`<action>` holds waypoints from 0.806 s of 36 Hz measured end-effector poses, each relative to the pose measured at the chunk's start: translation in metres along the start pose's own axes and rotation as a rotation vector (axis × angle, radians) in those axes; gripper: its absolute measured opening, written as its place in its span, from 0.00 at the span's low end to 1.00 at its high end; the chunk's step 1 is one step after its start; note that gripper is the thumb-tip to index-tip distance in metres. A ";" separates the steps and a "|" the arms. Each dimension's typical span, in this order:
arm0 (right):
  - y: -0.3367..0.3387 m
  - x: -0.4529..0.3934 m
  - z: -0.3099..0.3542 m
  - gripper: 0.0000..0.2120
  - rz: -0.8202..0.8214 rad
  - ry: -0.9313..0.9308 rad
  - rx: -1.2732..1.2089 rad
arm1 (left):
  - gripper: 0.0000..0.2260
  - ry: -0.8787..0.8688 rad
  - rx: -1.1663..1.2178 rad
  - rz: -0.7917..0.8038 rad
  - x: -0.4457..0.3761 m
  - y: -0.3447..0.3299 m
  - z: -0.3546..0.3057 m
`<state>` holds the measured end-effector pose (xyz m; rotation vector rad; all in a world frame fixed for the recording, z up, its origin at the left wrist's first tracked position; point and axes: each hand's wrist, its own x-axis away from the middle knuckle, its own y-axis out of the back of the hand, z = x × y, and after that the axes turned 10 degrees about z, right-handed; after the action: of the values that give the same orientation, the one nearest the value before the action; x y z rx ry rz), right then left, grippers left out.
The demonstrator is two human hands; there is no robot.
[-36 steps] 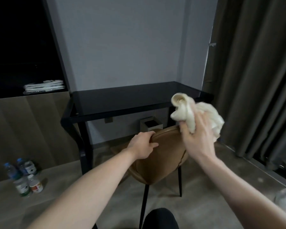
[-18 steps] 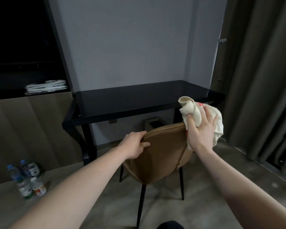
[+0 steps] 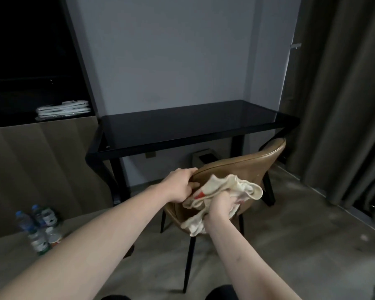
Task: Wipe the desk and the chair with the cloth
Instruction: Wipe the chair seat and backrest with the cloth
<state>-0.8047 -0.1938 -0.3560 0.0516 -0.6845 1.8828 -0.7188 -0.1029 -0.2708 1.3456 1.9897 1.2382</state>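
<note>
Right hand (image 3: 220, 207), clutching cream crumpled cloth (image 3: 223, 191), has dropped onto tan leather chair (image 3: 243, 169) backrest; left hand (image 3: 180, 187) grips its top edge, so chair wiping's underway.

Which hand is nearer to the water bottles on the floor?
Left. The left hand grips the chair top, on the bottles' side; the right hand, holding the cloth, is farther.

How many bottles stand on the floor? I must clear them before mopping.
4, clustered on the floor at left below the wooden panel: two blue-capped bottles behind, two white-capped ones in front. More may be hidden.
</note>
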 end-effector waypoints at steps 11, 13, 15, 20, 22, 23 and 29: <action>0.054 -0.063 -0.060 0.43 0.087 -0.355 -0.186 | 0.07 -0.014 -0.021 0.026 -0.016 -0.005 0.017; 0.041 -0.040 -0.035 0.37 0.063 -0.360 -0.160 | 0.06 -0.010 -0.026 0.024 -0.016 -0.004 0.017; 0.027 -0.021 -0.007 0.23 0.025 -0.332 -0.198 | 0.06 -0.007 -0.022 0.024 -0.016 -0.003 0.016; 0.013 -0.004 0.042 0.22 0.086 -0.143 -0.301 | 0.08 0.020 0.030 0.088 -0.011 0.003 0.009; 0.009 0.009 0.061 0.21 0.117 -0.125 -0.329 | 0.10 0.040 0.040 0.166 -0.008 0.011 0.005; 0.008 0.015 0.070 0.20 0.138 -0.121 -0.346 | 0.12 0.061 0.050 0.214 -0.005 0.018 0.002; -0.007 0.048 0.106 0.15 0.137 -0.111 -0.267 | 0.23 0.070 0.522 0.321 0.000 0.044 -0.018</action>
<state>-0.8478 -0.2028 -0.2481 -0.0641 -1.0332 1.9133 -0.7100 -0.1054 -0.2239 1.9546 2.3131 0.9271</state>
